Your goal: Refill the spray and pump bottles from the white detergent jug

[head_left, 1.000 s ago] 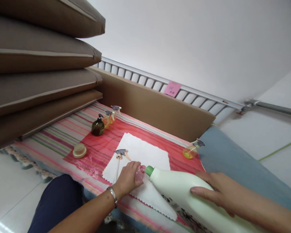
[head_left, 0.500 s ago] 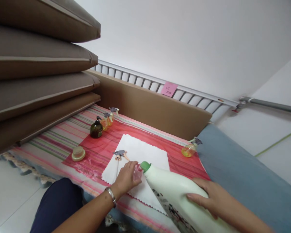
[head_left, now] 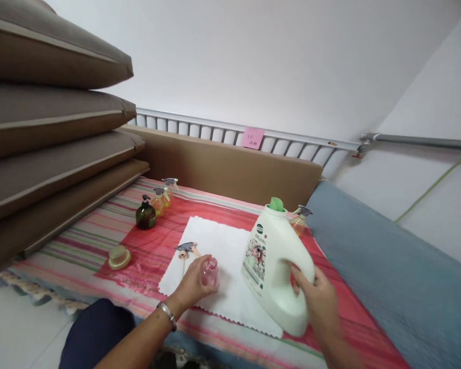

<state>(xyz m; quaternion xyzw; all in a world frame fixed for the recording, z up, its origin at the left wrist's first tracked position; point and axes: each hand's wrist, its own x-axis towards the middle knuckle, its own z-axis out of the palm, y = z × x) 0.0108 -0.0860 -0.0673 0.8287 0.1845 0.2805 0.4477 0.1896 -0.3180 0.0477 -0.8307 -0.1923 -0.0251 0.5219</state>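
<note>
**Striped bed cloth under a white wall: pink bottle and pale green jug, both in hand**

Brown cushions (head_left: 57, 118) rise in a stack at the far left of the striped cloth (head_left: 80, 241). Taking the white cloth (head_left: 226, 241) as the dial's centre, with the wall at 12, a cream cap (head_left: 119, 257) lies at 9 o'clock. Around 10 stands a dark green pump bottle (head_left: 145, 215), its contents too dark to make out; just beyond it, two spray bottles (head_left: 158, 206) look yellow-orange inside. On the white cloth's left part lies a grey-topped spray head (head_left: 186, 248).

Next, the left hand (head_left: 194, 281) grips the pink bottle (head_left: 210, 275), which sits at the fingertips, at 3 o'clock from the palm, its mouth uncovered and upward. I cannot tell how full it is.

At 3 on the dial is the opaque jug (head_left: 267, 266), contents hidden, green spout (head_left: 276, 204) upward. Behind it, near 2, another spray bottle (head_left: 298, 225) partly shows. The right hand (head_left: 320, 294) is closed round the jug's handle; the jug's body lies at 10 o'clock from that grip.
</note>
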